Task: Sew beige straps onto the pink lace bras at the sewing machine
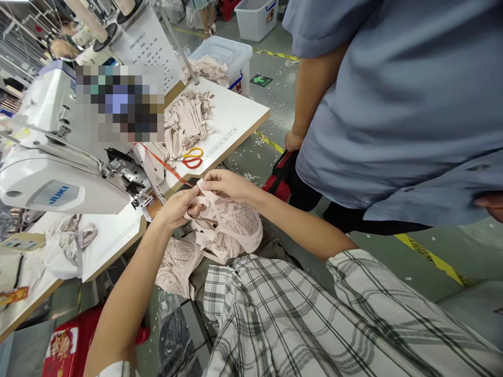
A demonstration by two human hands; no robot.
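A pale pink lace bra (239,220) lies over my lap, its cups and straps bunched together. My left hand (183,207) is closed on a strap of it, with the fingertips pinching near the table's edge. Close beside it, my right hand (222,183) pinches the end of a light band of the same bra between thumb and fingers. Both hands are nearly touching, just right of the sewing machine (58,178). Scissors (192,158) with yellow and red handles lie on the white table (236,112) beyond my hands.
Fabric strips (190,120) are heaped on the table behind the scissors. More lace pieces (70,243) lie left of the machine. A person in a blue shirt (393,115) stands close on the right. Plastic bins (241,55) stand on the floor behind the table.
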